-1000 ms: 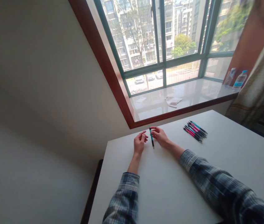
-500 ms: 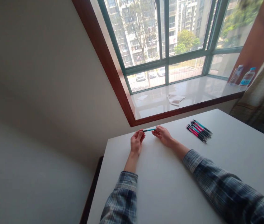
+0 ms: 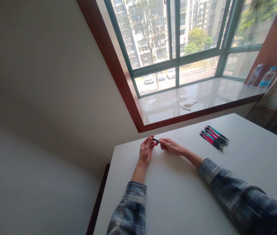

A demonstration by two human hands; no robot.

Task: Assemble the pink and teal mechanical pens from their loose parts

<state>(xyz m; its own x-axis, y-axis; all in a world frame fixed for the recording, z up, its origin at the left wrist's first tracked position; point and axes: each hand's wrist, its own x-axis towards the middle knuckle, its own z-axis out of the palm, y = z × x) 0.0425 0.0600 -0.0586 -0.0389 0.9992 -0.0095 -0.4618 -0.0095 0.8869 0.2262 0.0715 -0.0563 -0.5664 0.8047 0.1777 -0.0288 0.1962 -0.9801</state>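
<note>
Between my two hands, over the far left part of the white table [image 3: 177, 182], is a slim pen [image 3: 155, 140]. Only a short dark stretch of it shows; fingers cover the rest. My left hand [image 3: 146, 150] pinches one end with its fingertips. The other end is in the closed fingers of my right hand [image 3: 170, 145]. To the right of my hands lies a bunch of pens [image 3: 214, 137], side by side, with pink, light blue and black barrels.
Beyond the table, a window sill [image 3: 207, 94] carries a crumpled pale cloth or paper [image 3: 187, 103] and two plastic bottles [image 3: 268, 78]. A curtain [image 3: 273, 101] hangs at the right. The wall [image 3: 55, 98] rises close on the left.
The pen has turned, so its light blue barrel no longer shows between my hands. My right hand has closed around its end and come nearer my left. The view has shifted slightly.
</note>
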